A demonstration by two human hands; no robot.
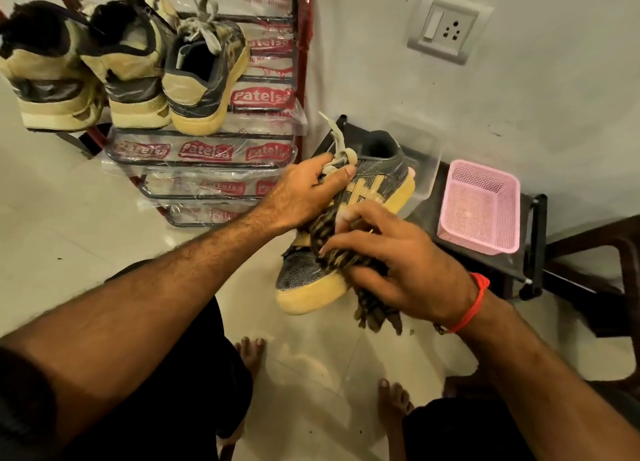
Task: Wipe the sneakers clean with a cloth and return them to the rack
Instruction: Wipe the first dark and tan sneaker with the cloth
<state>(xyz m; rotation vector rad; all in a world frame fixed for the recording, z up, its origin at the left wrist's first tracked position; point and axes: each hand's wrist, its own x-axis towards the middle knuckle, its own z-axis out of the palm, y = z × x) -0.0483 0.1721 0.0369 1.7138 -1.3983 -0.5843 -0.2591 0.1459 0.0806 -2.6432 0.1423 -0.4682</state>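
Sneaker (pixel 360 211): held in the air at the centre of the frame, right of the rack (pixel 207 155).
Long axis: heel to the upper right, toe to the lower left.
Left hand (pixel 308 190): its grip is closed around the laces and tongue.
Right hand (pixel 398 263): the cloth (pixel 346 242) is pressed on the near side, fingers curled around it.
Free slot: seems to be beside the three shoes (pixel 204 79), upper left; the left hand is nearer.

3 shoes (pixel 131 65) on rack (pixel 207 141) left; basket (pixel 479 207) right on stand (pixel 533 238).
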